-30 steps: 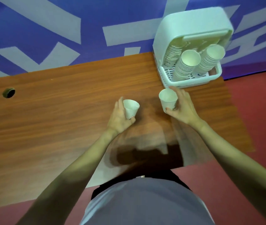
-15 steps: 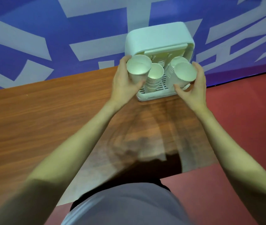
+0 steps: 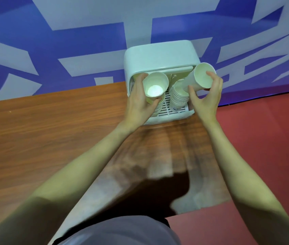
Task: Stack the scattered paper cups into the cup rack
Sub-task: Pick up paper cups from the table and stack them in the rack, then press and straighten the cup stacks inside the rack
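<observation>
A white cup rack [image 3: 159, 55] stands at the far edge of the wooden table [image 3: 52, 129]. My left hand [image 3: 138, 103] grips a white paper cup [image 3: 155, 87] at the top of the rack's left stack, mouth facing me. My right hand [image 3: 209, 98] grips another paper cup [image 3: 202, 76] at the top of the right stack, tilted up and to the right. Between them the middle stack of cups [image 3: 178, 96] leans in the rack. The left stack is mostly hidden behind my hand.
A blue and white patterned wall [image 3: 69, 50] rises behind the table. Red floor [image 3: 263, 138] lies to the right of the table's edge. My grey shirt [image 3: 122, 230] fills the bottom of the view.
Both hands lifted their cups from the table up to the rack. Since half a second ago the cups sit on the outer stacks and the view has drawn closer.
</observation>
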Demonstrator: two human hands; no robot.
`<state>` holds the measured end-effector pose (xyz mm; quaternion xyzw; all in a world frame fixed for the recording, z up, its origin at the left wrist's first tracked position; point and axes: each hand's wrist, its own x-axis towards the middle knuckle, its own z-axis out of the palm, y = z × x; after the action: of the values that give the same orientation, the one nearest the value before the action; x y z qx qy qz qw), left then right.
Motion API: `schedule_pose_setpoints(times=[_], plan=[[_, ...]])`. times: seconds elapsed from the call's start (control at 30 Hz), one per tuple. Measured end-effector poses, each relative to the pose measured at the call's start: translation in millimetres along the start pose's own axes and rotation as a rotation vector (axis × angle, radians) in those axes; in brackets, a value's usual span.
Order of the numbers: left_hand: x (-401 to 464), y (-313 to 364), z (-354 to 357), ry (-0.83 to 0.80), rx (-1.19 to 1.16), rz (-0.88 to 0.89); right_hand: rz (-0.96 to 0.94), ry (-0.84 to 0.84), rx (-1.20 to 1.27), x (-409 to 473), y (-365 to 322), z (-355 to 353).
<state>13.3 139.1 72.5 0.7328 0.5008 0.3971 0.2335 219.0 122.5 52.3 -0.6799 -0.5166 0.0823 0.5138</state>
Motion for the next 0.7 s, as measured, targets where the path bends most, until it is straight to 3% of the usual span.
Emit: schedule_pose_setpoints(times=[0.57, 0.7], plan=[[-22.3, -35.2, 33.7, -0.207, 0.274, -0.124, -0.074, -0.17, -0.211, -6.3, 35.9, 29.7], [-22.6, -32.9, 39.8, -0.158, 0.246, -0.169, -0.05, -0.151, -0.208, -7.9, 33.4, 34.5]])
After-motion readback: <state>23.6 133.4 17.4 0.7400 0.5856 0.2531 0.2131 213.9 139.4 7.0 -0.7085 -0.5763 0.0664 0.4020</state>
